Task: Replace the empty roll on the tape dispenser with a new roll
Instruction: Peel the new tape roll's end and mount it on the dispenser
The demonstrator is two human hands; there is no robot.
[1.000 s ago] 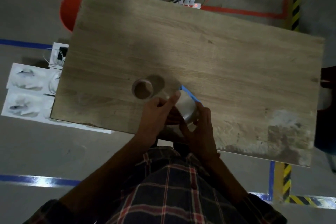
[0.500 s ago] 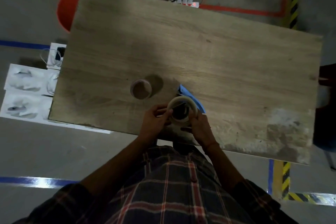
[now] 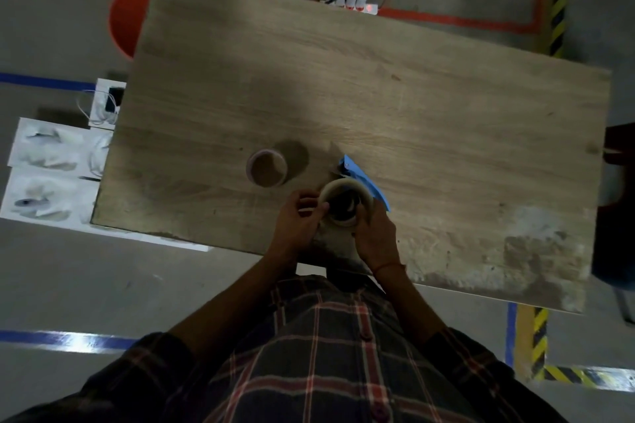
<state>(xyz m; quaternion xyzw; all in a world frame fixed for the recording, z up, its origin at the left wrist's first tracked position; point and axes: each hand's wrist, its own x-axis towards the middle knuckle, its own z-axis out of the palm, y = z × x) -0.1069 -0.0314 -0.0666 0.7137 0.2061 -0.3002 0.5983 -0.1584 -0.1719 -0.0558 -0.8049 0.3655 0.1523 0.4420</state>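
Observation:
A pale new tape roll [image 3: 338, 188] sits over the dark hub of the blue tape dispenser [image 3: 360, 177] near the table's front edge. My left hand [image 3: 297, 221] grips the roll's left rim with thumb and fingers. My right hand [image 3: 374, 233] holds the roll's right side, covering the dispenser's handle. Only the dispenser's blue front edge shows beyond the roll. The empty cardboard core [image 3: 267, 167] stands on end on the table, just left of the roll and apart from both hands.
The wooden table [image 3: 378, 86] has a worn, pale patch at its front right. On the floor lie white foam trays [image 3: 51, 178] at left, an orange bucket [image 3: 125, 17] at the far left corner, and a power strip [image 3: 350, 0] beyond the far edge.
The roll has turned from side-on to face up, showing its open centre over the dispenser hub. Both hands shifted slightly toward the front edge and regripped its rim.

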